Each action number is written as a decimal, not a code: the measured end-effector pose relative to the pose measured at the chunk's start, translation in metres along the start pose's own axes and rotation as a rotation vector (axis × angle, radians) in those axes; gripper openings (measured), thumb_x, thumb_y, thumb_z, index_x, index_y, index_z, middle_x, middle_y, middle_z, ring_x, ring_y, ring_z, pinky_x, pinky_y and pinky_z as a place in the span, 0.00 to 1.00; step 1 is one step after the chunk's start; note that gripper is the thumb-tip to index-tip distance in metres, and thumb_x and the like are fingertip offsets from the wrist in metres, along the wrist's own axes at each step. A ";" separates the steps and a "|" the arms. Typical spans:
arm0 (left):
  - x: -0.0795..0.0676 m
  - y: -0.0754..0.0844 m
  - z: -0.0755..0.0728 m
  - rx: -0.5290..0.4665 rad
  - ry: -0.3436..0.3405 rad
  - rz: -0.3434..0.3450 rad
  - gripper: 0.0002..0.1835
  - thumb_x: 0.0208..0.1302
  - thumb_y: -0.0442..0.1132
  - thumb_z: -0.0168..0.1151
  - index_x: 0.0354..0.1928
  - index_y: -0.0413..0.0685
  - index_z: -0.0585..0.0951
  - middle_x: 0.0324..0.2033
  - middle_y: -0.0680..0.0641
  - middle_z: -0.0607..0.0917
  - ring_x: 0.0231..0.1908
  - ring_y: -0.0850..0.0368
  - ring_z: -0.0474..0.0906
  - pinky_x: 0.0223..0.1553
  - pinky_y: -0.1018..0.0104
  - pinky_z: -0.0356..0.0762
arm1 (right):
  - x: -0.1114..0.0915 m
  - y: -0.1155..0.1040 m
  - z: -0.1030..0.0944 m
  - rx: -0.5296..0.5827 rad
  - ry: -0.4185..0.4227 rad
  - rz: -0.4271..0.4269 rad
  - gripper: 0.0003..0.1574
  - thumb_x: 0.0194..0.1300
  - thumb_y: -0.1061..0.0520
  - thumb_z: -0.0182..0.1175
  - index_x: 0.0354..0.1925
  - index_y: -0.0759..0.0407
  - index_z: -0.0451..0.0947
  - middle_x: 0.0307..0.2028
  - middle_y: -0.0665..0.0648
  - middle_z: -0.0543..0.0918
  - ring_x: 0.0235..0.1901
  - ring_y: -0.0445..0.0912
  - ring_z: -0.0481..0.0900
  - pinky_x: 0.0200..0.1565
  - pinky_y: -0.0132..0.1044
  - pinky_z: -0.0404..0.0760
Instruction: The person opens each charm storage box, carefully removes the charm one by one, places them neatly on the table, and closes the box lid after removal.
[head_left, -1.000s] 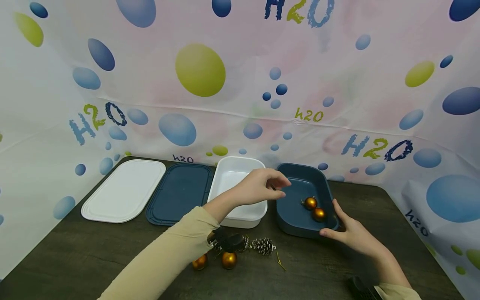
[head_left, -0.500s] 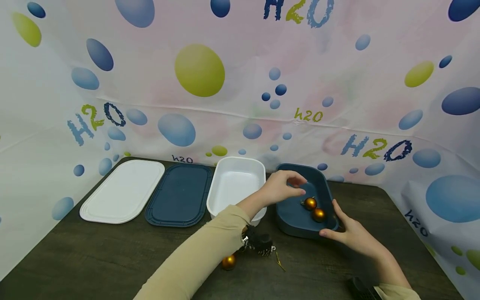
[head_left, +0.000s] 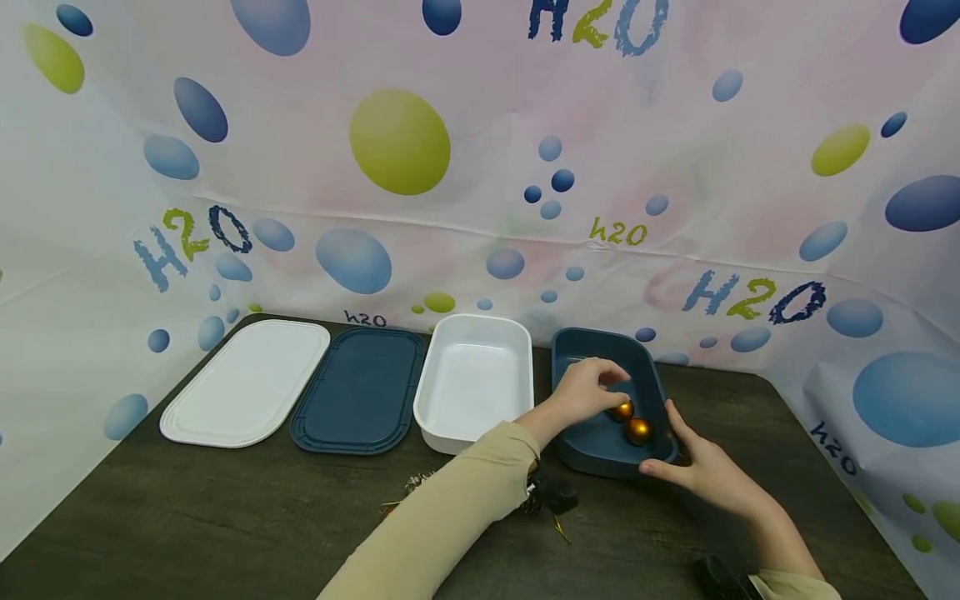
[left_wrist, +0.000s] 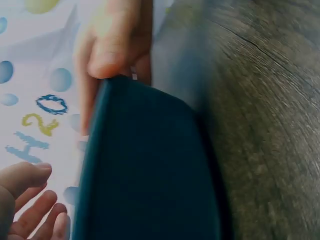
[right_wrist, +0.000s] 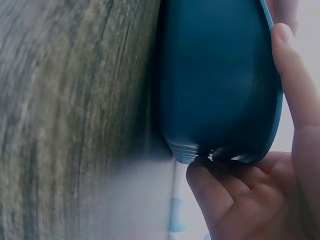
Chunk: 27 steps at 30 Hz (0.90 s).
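Observation:
My left hand (head_left: 588, 392) reaches over the dark blue container (head_left: 600, 460), thumb and fingers bent beside one gold bauble (head_left: 622, 412). A second gold bauble (head_left: 638, 431) lies in the container close to the first. The left wrist view shows the left hand's fingers (left_wrist: 42, 212) apart from the thumb, with nothing between them. My right hand (head_left: 701, 471) grips the container's right side near its front corner. In the right wrist view, its thumb (right_wrist: 284, 37) lies along the rim and its fingers bend against the side wall.
Left of the blue container stands a white container (head_left: 474, 375). Further left lie a dark blue lid (head_left: 360, 387) and a white lid (head_left: 247, 379). Pinecones (head_left: 416, 482), mostly behind the left sleeve (head_left: 442, 517), lie at the front. A printed curtain (head_left: 480, 208) hangs behind the table.
My left hand has moved right, from above the white container's right edge down to the baubles in the blue container. The right hand has stayed in place on the blue container.

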<state>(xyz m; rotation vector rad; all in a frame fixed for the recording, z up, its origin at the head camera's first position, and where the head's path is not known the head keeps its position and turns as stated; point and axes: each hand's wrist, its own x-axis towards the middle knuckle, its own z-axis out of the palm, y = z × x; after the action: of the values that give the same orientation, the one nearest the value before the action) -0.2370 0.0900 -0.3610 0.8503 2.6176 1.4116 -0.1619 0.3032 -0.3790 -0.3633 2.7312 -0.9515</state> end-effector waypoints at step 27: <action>0.011 -0.011 0.024 0.175 -0.135 -0.099 0.26 0.59 0.35 0.69 0.61 0.46 0.77 0.50 0.50 0.82 0.48 0.61 0.77 0.45 0.78 0.71 | 0.001 0.000 0.000 0.009 0.002 0.013 0.65 0.63 0.43 0.63 0.74 0.58 0.26 0.64 0.83 0.53 0.46 0.59 0.78 0.41 0.50 0.79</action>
<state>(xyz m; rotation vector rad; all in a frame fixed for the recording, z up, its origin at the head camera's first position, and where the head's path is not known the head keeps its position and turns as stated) -0.2443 0.1087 -0.3813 0.7898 2.6668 1.0752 -0.1625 0.3035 -0.3790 -0.3433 2.7263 -0.9614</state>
